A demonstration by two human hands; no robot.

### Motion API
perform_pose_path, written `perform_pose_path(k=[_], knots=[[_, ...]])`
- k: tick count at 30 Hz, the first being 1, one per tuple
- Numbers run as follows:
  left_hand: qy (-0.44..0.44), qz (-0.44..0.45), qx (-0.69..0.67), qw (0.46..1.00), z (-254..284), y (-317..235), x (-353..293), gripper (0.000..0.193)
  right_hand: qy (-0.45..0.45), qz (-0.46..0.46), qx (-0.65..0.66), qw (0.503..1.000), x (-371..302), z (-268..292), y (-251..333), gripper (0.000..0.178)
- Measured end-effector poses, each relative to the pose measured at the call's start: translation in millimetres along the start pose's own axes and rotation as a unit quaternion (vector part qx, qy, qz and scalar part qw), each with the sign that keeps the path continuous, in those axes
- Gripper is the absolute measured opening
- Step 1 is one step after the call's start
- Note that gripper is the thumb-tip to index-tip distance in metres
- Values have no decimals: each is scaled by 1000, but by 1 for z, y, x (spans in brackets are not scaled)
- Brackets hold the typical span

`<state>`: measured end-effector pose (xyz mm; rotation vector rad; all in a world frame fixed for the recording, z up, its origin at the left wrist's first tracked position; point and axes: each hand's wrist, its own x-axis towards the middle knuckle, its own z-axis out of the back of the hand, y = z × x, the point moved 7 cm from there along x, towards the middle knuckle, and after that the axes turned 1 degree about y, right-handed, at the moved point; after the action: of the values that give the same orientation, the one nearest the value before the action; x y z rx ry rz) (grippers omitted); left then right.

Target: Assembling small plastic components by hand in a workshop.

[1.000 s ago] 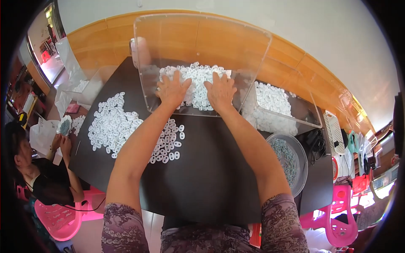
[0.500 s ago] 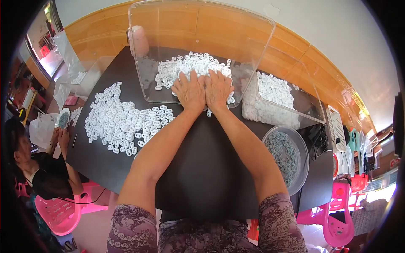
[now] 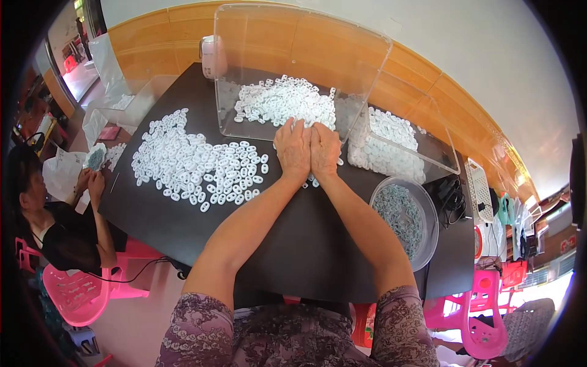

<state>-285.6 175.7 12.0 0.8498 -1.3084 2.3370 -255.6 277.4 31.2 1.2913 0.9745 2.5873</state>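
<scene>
My left hand (image 3: pixel 293 150) and my right hand (image 3: pixel 324 148) lie side by side at the front edge of a clear plastic bin (image 3: pixel 235 133) tipped with its opening toward me. Their fingers are bent and drawn together over small white two-holed oval pieces. A few of these pieces show below my palms and beside the right hand; my fingertips are hidden. Behind them, a heap of the same white pieces (image 3: pixel 284 101) lies inside the bin. To the left, many loose white pieces (image 3: pixel 183 153) spread over the dark table (image 3: pixel 287 244).
At right stand a second clear bin full of white pieces (image 3: pixel 388 150) and a round clear tub (image 3: pixel 430 248) of small grey metal parts (image 3: pixel 397 214). Black cables (image 3: pixel 451 202) lie beyond it. At left another person's hands (image 3: pixel 90 181) work near a small grey heap. Pink chairs (image 3: pixel 76 296) flank the table.
Both hands have moved back toward me from the heap in the bin to its front edge. Their spread fingers have curled in, and the view has shifted slightly.
</scene>
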Motion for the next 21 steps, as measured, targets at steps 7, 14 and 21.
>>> perform_pose_path(k=[7, 14, 21], knots=[[34, -2, -72, 997, 17, -12, -27, 31, 19, -25, 23, 999, -30, 20, 7, 17], [176, 30, -95, 979, 42, -17, -50, 36, 182, -116, -12, 976, -56, 34, 20, 29], [214, 2, -130, 968, 72, -12, -38, 37, 81, 115, -91, 986, -48, 68, 26, 27]])
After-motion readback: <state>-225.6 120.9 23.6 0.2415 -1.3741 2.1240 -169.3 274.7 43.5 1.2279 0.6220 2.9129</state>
